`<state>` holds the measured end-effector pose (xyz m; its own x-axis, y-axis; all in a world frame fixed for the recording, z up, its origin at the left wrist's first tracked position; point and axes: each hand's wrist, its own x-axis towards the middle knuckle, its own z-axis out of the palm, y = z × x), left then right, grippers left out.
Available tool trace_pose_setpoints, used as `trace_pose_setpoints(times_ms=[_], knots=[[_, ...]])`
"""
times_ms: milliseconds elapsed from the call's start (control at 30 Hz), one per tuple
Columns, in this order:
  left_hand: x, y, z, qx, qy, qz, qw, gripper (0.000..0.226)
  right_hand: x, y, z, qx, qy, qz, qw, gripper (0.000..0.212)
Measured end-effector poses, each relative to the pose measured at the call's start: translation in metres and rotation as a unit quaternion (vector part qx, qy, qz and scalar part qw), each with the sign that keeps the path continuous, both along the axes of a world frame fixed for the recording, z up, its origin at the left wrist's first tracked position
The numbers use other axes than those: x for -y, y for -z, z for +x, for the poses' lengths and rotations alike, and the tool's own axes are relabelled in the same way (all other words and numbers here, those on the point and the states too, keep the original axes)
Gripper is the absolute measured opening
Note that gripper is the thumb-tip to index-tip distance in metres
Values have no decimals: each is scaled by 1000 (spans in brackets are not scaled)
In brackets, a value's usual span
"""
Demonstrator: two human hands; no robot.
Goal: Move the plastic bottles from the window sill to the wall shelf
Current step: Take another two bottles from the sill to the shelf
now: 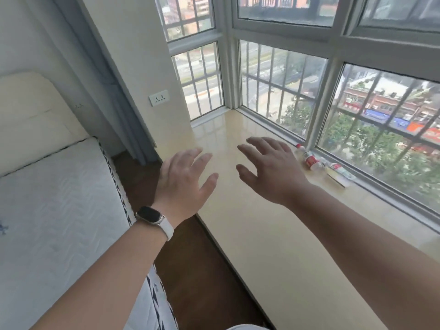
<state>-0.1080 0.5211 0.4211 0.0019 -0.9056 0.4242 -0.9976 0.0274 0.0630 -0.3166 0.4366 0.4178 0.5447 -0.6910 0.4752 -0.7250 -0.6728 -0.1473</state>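
Note:
Two clear plastic bottles with red labels lie on their sides on the cream window sill [262, 234], close to the window frame. The nearer-left bottle [309, 159] has a red cap; the second bottle [340, 171] lies just right of it on a flat pale object. My right hand [269, 170] hovers over the sill with fingers spread, just left of the bottles and not touching them. My left hand [183, 184], with a watch on its wrist, is spread open at the sill's left edge. Both hands hold nothing. No wall shelf is in view.
A white mattress [59, 210] with a cream headboard fills the left. A strip of dark wooden floor [190, 270] runs between bed and sill. Barred windows [285, 91] enclose the sill at the back and right. A wall socket [159, 98] and grey curtain stand at the left.

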Motion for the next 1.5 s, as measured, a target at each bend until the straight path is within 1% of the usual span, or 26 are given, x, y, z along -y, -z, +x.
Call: trace_pose_setpoints(times_ms=[133,333,533,700,767,967,1100,1233,1367,1500], knots=[[38,0,-15,3,42,-11,999,48,16,-5,-21,11,43,-30,999,49],[87,8,-31,-7,110,-2,994,50,33,-1,-59,-1,103,-25,994,50],[161,8,-47,5,210,4,978,51,58,6,-88,-1,185,-43,982,49],[236,6,-42,22,291,-12,956,53,89,23,-77,-31,243,-35,969,47],[265,6,-32,23,315,-8,949,53,103,28,-61,-27,267,-27,963,47],[354,34,-3,10,387,-13,922,50,146,42,-20,-42,340,29,939,49],[403,56,2,-1,439,-12,898,48,168,53,-9,-82,374,52,923,50],[428,80,-1,9,484,17,875,49,184,62,0,-108,390,87,911,51],[447,102,-12,-1,499,47,866,50,199,69,-6,-115,420,141,889,53],[467,122,-36,13,515,64,855,52,213,83,-30,-128,444,185,867,54]])
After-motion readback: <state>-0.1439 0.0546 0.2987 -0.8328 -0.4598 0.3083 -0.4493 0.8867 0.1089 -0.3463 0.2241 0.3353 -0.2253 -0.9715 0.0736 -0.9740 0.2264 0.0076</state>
